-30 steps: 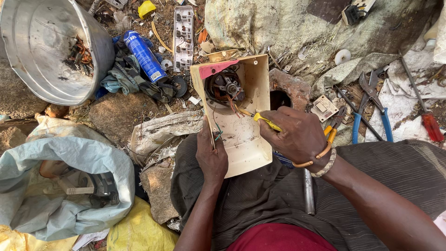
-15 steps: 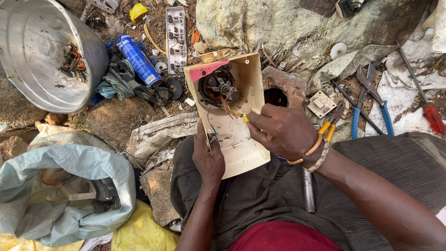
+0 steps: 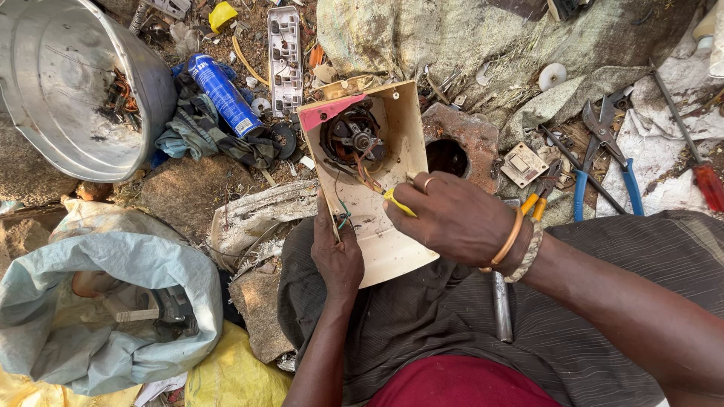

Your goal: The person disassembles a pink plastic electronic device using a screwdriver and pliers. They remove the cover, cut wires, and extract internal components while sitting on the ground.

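A cream plastic appliance casing [image 3: 385, 241] rests on my lap, open side up, with a small electric motor [image 3: 353, 139] and loose wires in its far end. My left hand [image 3: 337, 252] grips the casing's left edge. My right hand [image 3: 452, 218] is closed around a yellow-handled tool [image 3: 397, 202] whose tip points in toward the wires by the motor. Bracelets circle my right wrist.
A large metal tub [image 3: 72, 83] lies at the upper left, a blue spray can [image 3: 222, 94] beside it. Blue-handled cutters [image 3: 603, 162], orange-handled pliers [image 3: 539, 197], a red-handled screwdriver [image 3: 697, 162] and a switch plate [image 3: 524, 164] lie at right. A grey sack [image 3: 98, 309] sits lower left.
My right hand has slid left over the casing, bringing the yellow-handled tool closer to the motor's wires. My left hand keeps its hold on the casing edge.
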A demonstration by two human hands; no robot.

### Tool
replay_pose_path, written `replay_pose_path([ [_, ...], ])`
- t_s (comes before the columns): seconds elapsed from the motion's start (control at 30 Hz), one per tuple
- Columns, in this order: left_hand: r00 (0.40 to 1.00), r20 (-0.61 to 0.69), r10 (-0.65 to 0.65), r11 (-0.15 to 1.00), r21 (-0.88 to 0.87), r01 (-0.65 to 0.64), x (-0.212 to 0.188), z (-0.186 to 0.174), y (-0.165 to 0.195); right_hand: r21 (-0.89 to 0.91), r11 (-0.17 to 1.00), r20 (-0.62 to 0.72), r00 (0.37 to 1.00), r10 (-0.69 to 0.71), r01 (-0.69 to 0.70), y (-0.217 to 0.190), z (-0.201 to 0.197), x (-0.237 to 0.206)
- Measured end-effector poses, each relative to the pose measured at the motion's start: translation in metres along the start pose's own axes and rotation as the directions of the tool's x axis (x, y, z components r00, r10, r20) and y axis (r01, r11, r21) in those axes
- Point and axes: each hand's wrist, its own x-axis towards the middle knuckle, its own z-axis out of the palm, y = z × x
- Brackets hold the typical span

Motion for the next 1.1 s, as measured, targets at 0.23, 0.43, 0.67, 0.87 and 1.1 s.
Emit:
replay_pose_path([
  [0.23, 0.988, -0.032, 0.150, 0.988, 0.046, -0.148, 0.000, 0.001, -0.003, -0.040, 0.999, 0.065, 0.998, 0.004, -0.001, 0.014, -0.009, 0.029],
  [0.43, 0.998, -0.001, 0.068, 0.998, 0.003, -0.068, 0.001, 0.000, -0.002, 0.160, 0.984, -0.242, 0.964, 0.110, -0.072, -0.005, -0.011, 0.049],
  [0.67, 0.997, -0.038, 0.063, 0.998, -0.023, -0.064, 0.002, -0.003, -0.006, 0.018, 0.902, 0.058, 0.901, 0.429, -0.431, -0.022, -0.010, 0.055],
  [0.87, 0.999, -0.032, -0.014, 1.000, 0.011, 0.015, 0.003, -0.003, -0.017, -0.072, 0.966, 0.084, 0.963, 0.256, -0.250, -0.010, 0.002, 0.053],
  [1.1, 0.994, -0.034, -0.108, 0.991, -0.090, 0.104, 0.006, -0.006, -0.011, -0.243, 0.926, -0.137, 0.934, -0.329, 0.291, -0.001, 0.003, 0.078],
])
